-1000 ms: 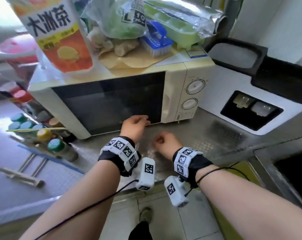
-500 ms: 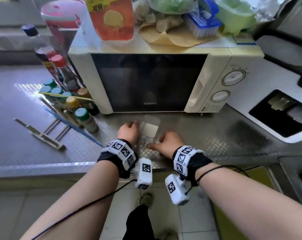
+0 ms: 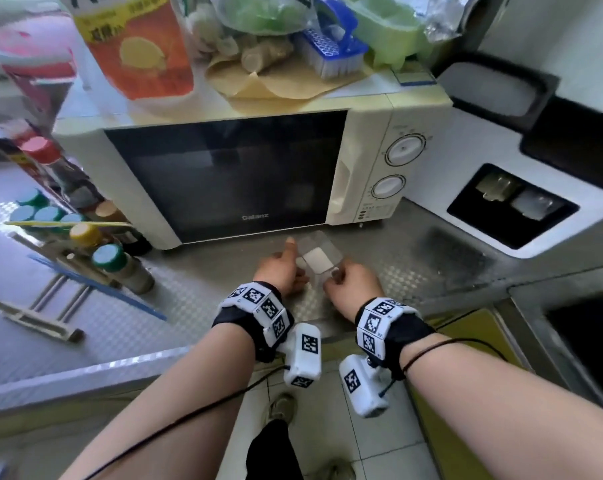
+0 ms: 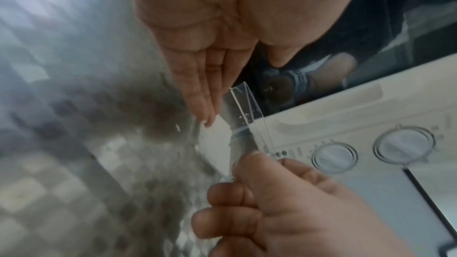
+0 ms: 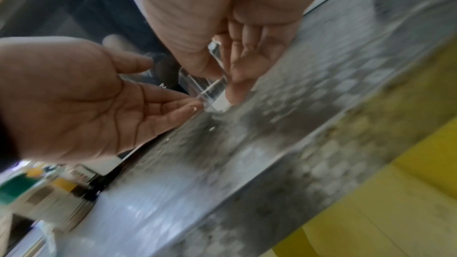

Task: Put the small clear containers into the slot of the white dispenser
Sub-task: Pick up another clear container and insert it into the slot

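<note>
holding a small clear container (image 3: 315,254) between both hands, the person is working just in front of the microwave (image 3: 258,174), low over the embossed steel counter (image 3: 196,292). the right hand (image 3: 353,287) is pinching the container's near wall between thumb and curled fingers; the left hand (image 3: 282,270) is staying mostly straight, its fingertips (image 4: 206,118) touching the opposite side as a steadying rest and not as a grip. whether the container's base is touching the counter or hanging just above it, i cannot tell

to be doing this step well, the right hand should be carrying the weight while the left is only guiding, and the container should be kept level, since something white is lying in its bottom and could be sliding or spilling if it is tipped. the white dispenser (image 3: 494,140) is standing well apart to the right, beyond the microwave, with its dark slot (image 3: 511,206) already showing two pale containers, though blur is hiding how much room is left. my judgement is that the approach should be lining up the container's flat sides with the slot's edges before pushing in

the container is looking like thin rigid plastic, square-walled with sharp straight edges, glossy and likely slippery. the counter is dull metal with a raised diamond pattern, darkly stained in patches. the microwave is cream plastic with a dark reflective door and two round dials; the dispenser is smooth white with a black recess
</note>
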A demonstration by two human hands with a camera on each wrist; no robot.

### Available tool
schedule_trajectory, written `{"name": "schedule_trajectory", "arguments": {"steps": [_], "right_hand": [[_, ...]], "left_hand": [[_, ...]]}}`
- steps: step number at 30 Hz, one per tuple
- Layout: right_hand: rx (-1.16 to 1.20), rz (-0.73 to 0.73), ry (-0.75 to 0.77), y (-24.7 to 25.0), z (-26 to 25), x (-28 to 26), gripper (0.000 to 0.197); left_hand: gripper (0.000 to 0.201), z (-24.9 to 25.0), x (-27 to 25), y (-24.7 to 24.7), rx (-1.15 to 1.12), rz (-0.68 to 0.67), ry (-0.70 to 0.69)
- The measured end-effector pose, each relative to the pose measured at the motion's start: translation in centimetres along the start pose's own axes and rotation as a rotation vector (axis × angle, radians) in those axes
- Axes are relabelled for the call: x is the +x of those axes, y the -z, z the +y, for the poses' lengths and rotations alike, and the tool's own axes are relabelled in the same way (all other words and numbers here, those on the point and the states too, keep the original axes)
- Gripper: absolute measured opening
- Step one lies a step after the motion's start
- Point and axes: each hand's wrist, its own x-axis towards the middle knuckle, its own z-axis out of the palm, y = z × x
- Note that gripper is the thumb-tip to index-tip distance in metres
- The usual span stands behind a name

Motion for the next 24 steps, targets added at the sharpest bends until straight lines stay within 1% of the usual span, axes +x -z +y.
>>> {"name": "schedule_trajectory", "arguments": {"steps": [4, 8, 11, 14, 18, 24], "right_hand": [[0.081, 0.117, -0.079, 2.5, 3.1, -0.2, 0.018], [0.13, 0.315, -0.153, 5.7, 6.3, -0.5, 0.024], [0.211, 0.439, -0.199, 7.9, 7.8, -0.2, 0.027], [0.254, 0.535, -0.26, 9.7, 9.1, 0.7, 0.029], [0.277, 0.594, -0.326, 10.9, 10.3, 2.4, 0.032], [0.288, 0.611, -0.393, 11.3, 10.8, 4.4, 0.034]], "left_hand": [[0.047, 1.1, 0.5, -4.5, 0.055, -0.12, -0.017], [0.042, 2.4, 0.6, -10.1, 0.175, -0.29, -0.075], [0.045, 3.6, 0.4, -14.2, 0.265, -0.398, -0.14], [0.05, 4.6, 0.4, -17.6, 0.359, -0.475, -0.157], [0.052, 5.5, 1.6, -20.9, 0.44, -0.528, -0.176], [0.047, 6.1, 3.7, -23.1, 0.453, -0.576, -0.184]]}}
